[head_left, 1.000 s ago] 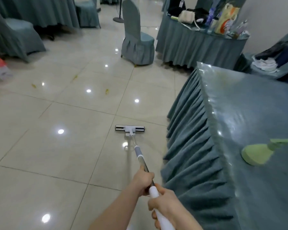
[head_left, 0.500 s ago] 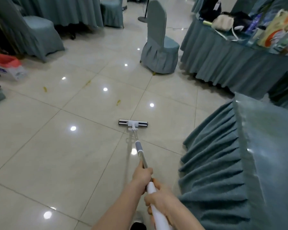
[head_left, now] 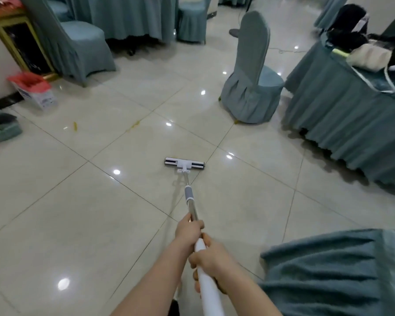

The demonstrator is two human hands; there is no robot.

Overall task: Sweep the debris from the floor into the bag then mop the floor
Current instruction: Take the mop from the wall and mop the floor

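Since the earlier frame, flat white mop head (head_left: 184, 164) slid forward; left hand (head_left: 188, 229) and right hand (head_left: 211, 256) clamp the pole; yellow scraps (head_left: 75, 126) beyond the grip could smear.

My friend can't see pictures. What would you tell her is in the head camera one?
Both hands grip a mop handle, left hand ahead of right hand, with the flat mop head on a shiny tiled floor. Yellow scraps lie farther ahead, near a covered chair and a cloth-draped table.

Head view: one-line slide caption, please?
Both hands, left ahead of right, grip the mop flat on floor short of yellow debris.
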